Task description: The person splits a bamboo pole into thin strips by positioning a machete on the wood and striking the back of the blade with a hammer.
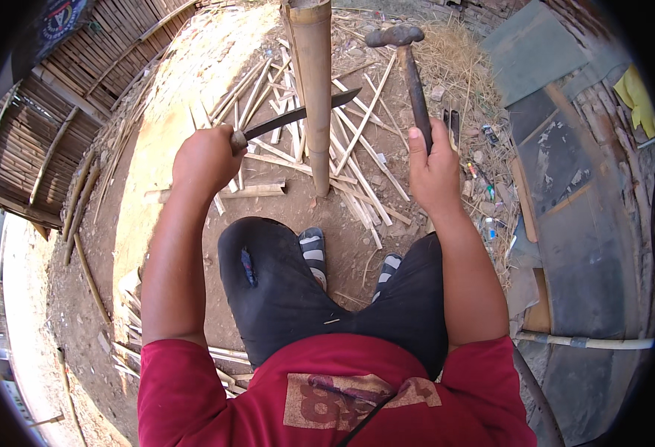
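Observation:
My left hand [203,162] is closed round the handle of a long dark-bladed machete [279,121]. Its blade runs across a thick upright bamboo pole [316,82], partly hidden by the pole, and the tip comes out on the right side. Whether the blade sits in a split or passes behind, I cannot tell. In my right hand [433,167] I grip a hammer [415,86] by its dark handle, head up, to the right of the pole and apart from it. The pole's lower end rests on the dirt before my feet.
Split bamboo strips [361,141] lie scattered on the ground around the pole. A short bamboo piece [257,191] lies to its left. Dark sheets [581,216] and litter [489,223] line the right side. A slatted bamboo wall [111,37] stands at the far left.

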### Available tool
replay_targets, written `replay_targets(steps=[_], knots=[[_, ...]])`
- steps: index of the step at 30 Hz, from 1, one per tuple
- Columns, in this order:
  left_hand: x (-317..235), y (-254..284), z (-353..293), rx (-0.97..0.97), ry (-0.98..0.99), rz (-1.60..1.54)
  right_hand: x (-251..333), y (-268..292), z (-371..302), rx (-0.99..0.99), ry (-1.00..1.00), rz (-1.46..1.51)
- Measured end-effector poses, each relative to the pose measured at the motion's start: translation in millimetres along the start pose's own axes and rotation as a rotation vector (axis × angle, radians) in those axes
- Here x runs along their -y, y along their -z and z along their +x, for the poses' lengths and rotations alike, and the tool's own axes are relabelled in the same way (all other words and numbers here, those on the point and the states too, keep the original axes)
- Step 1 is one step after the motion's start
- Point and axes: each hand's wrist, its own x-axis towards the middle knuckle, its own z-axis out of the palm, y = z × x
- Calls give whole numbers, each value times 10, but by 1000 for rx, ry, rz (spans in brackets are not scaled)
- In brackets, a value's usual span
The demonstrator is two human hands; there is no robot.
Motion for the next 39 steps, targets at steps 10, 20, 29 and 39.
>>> replay_targets(steps=[10,20,29,39], knots=[[20,-24,-39,-7,18,-5,205,199,66,25,23,22],[136,-109,-81,-24,48,-17,255,250,142,60,10,30],[97,-122,-59,-37,50,11,170,147,5,234,-96,-80],[75,-92,-64,-18,78,8,-94,116,129,276,-47,-176]])
